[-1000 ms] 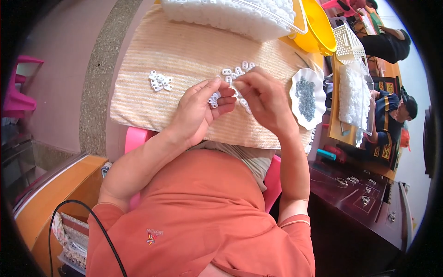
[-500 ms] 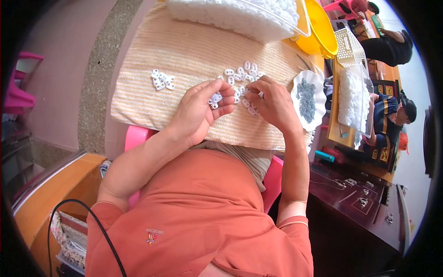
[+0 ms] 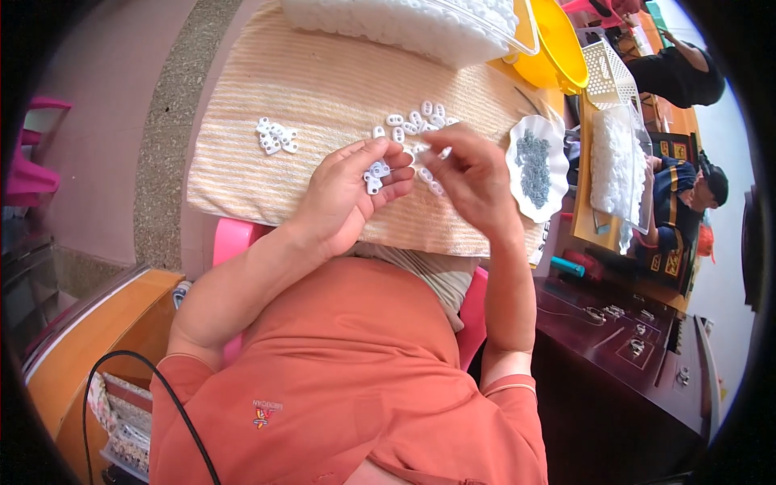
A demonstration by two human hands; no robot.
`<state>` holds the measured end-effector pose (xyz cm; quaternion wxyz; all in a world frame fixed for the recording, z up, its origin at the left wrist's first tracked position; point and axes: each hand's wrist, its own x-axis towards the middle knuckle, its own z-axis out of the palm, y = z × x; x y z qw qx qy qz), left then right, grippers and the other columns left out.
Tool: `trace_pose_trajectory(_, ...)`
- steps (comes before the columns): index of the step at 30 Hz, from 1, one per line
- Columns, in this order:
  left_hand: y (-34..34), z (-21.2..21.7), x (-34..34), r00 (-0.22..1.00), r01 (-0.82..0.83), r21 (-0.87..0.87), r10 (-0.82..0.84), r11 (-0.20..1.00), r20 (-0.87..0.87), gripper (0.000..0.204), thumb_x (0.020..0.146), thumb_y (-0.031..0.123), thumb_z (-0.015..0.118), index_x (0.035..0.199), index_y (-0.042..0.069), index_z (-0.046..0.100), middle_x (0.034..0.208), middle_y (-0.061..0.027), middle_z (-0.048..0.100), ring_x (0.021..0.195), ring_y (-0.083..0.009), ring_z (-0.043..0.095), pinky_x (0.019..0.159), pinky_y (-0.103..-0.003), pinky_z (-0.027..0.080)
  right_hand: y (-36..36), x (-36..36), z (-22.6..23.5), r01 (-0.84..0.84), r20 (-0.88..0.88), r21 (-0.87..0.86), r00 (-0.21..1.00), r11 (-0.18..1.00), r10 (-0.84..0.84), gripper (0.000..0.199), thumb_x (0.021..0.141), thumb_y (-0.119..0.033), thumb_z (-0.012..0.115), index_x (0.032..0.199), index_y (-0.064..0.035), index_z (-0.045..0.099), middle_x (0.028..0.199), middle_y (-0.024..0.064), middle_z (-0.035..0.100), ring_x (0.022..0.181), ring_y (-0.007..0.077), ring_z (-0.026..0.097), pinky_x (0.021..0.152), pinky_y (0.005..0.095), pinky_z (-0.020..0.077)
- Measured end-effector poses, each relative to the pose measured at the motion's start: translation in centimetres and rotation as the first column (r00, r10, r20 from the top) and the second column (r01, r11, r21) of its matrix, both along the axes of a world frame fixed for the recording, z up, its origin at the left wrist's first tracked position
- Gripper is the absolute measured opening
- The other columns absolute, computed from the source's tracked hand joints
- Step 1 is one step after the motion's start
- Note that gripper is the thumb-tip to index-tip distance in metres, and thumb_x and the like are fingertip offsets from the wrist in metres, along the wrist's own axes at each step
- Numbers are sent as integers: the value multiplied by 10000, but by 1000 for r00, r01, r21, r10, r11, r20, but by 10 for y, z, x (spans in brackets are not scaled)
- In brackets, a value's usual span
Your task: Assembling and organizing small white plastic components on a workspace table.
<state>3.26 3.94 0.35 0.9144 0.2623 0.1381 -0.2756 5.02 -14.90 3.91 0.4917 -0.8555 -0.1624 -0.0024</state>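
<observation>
Several small white oval plastic pieces with two holes lie in my left hand, its fingers curled around them above the cloth. Just to its right, my right hand is closed in a pinch. White shows by its fingertips, but what they hold, if anything, is too small to make out. Loose white two-hole pieces are spread on the cloth just beyond my hands, some hidden behind the right one. Off to the left sits a small cluster of joined-looking white pieces.
A striped towel covers the table. At the far side stands a clear bin of white pieces beside a yellow basin. Small grey parts fill a wavy-rimmed white dish on the right. Another person sits beyond a second table.
My right hand has lifted slightly away from the loose pieces. My left hand stays nearly in place with its white pieces. The whole view has shifted a little.
</observation>
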Motion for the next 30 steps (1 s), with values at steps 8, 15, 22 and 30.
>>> trace_pose_trajectory(8,4,4,0,999,4,20,-3,1000,-48,225,972,203,543,1049,-5,582,991,-87,600,913,-186,604,837,-310,546,-48,0,-2,71,-69,-351,992,934,-102,207,783,-2,715,988,-14,689,806,12,602,592,54,466,550,217,398)
trace_pose_trajectory(15,1,2,1,998,17,49,-14,999,-56,214,969,199,547,1035,-1,579,988,-90,600,888,-185,602,814,-308,545,-46,-4,-9,79,-51,-386,993,919,-106,172,788,-45,716,957,-13,707,853,60,647,631,118,549,600,254,448)
trace_pose_trajectory(22,1,3,-1,998,21,79,-17,997,-56,184,957,179,566,1016,6,583,982,-86,600,866,-174,599,803,-299,543,-34,-6,-4,99,106,-566,993,818,-47,135,795,-102,703,913,-36,705,884,92,644,718,257,638,643,334,495)
trace_pose_trajectory(30,0,4,-2,998,31,82,-26,996,-58,178,949,181,580,1003,12,592,969,-78,606,859,-165,599,800,-294,543,-25,-8,-6,74,146,-709,988,701,43,93,832,-72,624,919,-41,615,918,109,607,756,328,638,651,413,507)
